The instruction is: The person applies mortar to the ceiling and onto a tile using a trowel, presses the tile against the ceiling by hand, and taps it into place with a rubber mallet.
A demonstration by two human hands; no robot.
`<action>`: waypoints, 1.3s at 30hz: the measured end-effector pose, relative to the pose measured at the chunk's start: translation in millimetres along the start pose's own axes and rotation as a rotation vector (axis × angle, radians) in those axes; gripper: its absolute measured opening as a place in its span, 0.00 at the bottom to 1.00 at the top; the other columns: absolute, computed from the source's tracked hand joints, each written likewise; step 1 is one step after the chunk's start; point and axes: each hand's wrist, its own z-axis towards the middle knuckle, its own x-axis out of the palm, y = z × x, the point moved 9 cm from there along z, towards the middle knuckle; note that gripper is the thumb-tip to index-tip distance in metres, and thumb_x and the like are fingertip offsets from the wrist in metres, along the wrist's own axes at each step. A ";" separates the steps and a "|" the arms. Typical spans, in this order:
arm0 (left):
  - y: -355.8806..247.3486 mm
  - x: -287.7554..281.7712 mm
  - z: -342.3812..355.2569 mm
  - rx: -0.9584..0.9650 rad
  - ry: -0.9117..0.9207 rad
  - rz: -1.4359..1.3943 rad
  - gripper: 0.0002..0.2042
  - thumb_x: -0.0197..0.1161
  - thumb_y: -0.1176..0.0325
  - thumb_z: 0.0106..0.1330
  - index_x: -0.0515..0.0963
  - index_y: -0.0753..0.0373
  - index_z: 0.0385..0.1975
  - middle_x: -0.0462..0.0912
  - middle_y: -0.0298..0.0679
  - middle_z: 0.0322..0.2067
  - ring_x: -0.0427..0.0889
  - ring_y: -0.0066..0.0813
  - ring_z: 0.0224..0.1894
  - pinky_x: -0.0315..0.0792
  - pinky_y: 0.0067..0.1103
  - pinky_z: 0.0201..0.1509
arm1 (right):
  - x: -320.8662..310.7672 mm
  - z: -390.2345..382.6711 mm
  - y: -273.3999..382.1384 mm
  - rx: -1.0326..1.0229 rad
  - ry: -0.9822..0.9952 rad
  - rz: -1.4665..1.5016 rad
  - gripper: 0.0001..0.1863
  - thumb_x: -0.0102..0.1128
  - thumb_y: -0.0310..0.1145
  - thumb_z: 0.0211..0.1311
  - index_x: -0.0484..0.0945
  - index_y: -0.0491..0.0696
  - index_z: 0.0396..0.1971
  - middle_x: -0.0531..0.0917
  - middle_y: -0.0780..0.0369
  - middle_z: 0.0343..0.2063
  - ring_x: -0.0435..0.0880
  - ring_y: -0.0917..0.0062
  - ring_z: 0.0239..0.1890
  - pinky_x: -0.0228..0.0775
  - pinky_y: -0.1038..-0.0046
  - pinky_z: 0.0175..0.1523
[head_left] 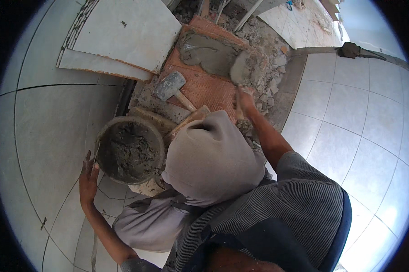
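The trowel (241,69) is in the person's right hand (246,97), beyond the knee, its blade at the right end of a patch of wet grey mortar (204,52) spread over reddish textured tiles (209,93). Its long axis runs roughly straight away from the person: the blade points toward the top of the view, the handle back toward the body. The right hand is closed round the grip; the fingers are partly hidden behind the back of the hand, and the blade's outline blends into the mortar and grey rubble (273,86) beside it.

The left hand (89,176) is at the left rim of a round grey bucket (160,143), its fingers extended and parted from the thumb; whether they press on the rim I cannot tell. Dark, lumpy mortar fills much of the bucket, and its far-right foot is hard to make out.

A mallet (169,86) lies slantwise on the reddish tiles, head toward the upper left, pale handle toward the knee, which hides the nearer tiles. White slabs (127,34) lean at the upper left; a small dark mark on the front one is too small to make out. The white floor tiles (345,102) on the right are cut off by the dark fisheye rim.
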 end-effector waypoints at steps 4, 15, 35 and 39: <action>-2.0 0.7 1.5 -0.004 0.003 -0.013 0.36 0.52 0.42 0.62 0.56 0.59 0.65 0.65 0.54 0.59 0.63 0.48 0.63 0.59 0.39 0.63 | 28.8 -22.2 78.3 0.289 -0.135 0.193 0.23 0.44 0.50 0.67 0.65 0.48 0.52 0.72 0.61 0.24 0.73 0.75 0.20 0.69 0.69 0.23; -10.2 -1.8 3.0 0.038 -0.012 0.050 0.35 0.49 0.44 0.65 0.56 0.63 0.64 0.66 0.53 0.59 0.65 0.46 0.62 0.60 0.34 0.63 | 89.1 -8.5 216.5 -0.192 0.307 -0.615 0.16 0.44 0.35 0.65 0.69 0.40 0.46 0.79 0.53 0.28 0.81 0.63 0.29 0.75 0.66 0.40; -4.6 -1.2 -0.6 0.013 0.024 -0.034 0.35 0.51 0.44 0.64 0.56 0.61 0.65 0.63 0.54 0.61 0.61 0.44 0.64 0.57 0.36 0.64 | -42.1 -59.2 108.0 0.002 0.441 -1.326 0.20 0.45 0.35 0.60 0.69 0.43 0.51 0.79 0.47 0.42 0.79 0.53 0.44 0.71 0.57 0.44; -5.6 -0.6 -0.7 0.006 0.007 0.007 0.35 0.50 0.43 0.64 0.56 0.60 0.65 0.64 0.54 0.60 0.62 0.45 0.63 0.57 0.36 0.64 | -94.8 -89.1 103.4 0.268 0.081 -0.346 0.25 0.51 0.44 0.61 0.70 0.42 0.52 0.80 0.51 0.40 0.79 0.64 0.42 0.70 0.66 0.46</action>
